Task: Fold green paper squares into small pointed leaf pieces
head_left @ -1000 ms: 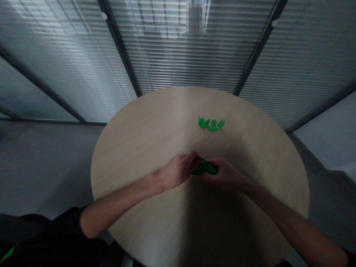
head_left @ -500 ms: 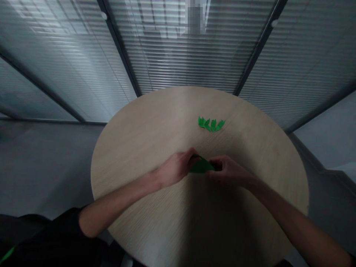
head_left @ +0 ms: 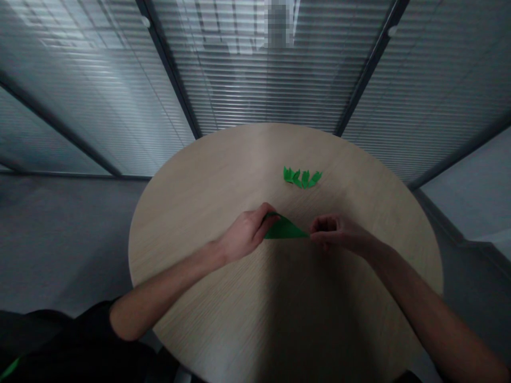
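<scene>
Between my hands is a green piece of paper [head_left: 285, 229], folded to a pointed, triangular shape and held above the table. My left hand [head_left: 255, 226] is closed on its wide left end, the thumb and fingers pinching it. At the paper's right tip, my right hand [head_left: 333, 232] has its thumb and fingertips pressed together on the point. Beyond my hands, several small folded green paper pieces [head_left: 302, 178] lie in a short row on the wooden table.
The round, light wooden table [head_left: 191, 197] stands against a glass wall with closed blinds [head_left: 259, 85]. Grey floor [head_left: 72, 229] shows at the left. My arms' shadow falls across the near part of the tabletop.
My right hand has drawn away to the right, out to the paper's tip, so more of the green paper shows. My left hand has shifted slightly left and up with it.
</scene>
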### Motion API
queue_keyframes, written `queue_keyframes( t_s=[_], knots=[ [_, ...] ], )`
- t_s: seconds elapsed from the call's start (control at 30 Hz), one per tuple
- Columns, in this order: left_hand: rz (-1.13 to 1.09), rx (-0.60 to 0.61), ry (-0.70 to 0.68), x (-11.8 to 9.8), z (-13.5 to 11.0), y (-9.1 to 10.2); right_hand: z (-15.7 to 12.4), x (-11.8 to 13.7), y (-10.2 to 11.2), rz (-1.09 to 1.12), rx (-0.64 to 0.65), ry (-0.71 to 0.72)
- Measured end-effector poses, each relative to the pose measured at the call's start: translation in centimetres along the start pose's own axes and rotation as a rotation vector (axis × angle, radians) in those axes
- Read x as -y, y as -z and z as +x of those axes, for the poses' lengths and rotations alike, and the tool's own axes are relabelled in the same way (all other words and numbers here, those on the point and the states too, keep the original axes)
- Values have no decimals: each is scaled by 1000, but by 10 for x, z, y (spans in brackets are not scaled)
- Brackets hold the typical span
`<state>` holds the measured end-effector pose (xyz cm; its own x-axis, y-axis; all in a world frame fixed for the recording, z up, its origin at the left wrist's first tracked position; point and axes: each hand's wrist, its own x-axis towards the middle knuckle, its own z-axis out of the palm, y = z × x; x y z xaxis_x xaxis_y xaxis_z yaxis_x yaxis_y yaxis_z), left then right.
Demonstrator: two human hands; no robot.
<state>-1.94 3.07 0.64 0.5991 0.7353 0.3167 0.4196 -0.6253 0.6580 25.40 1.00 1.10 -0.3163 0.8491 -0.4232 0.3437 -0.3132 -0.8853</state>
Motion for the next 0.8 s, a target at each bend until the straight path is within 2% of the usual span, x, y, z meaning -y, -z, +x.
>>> queue_keyframes(
  t_s=[0.17,0.3,0.37,0.43,0.8],
  knots=[
    [-28,12,4,0,1,-1,1,1,-2,114,-121,151],
    [-66,58,20,-3,1,-5,1,3,-23,81,-14,188],
    [-105,93,39,-6,2,-6,1,3,-33,29,94,163],
    [-150,131,67,-9,2,-7,0,2,-40,-14,131,158],
    [-377,206,245,-14,4,-10,2,1,-46,-53,116,131]
  ],
)
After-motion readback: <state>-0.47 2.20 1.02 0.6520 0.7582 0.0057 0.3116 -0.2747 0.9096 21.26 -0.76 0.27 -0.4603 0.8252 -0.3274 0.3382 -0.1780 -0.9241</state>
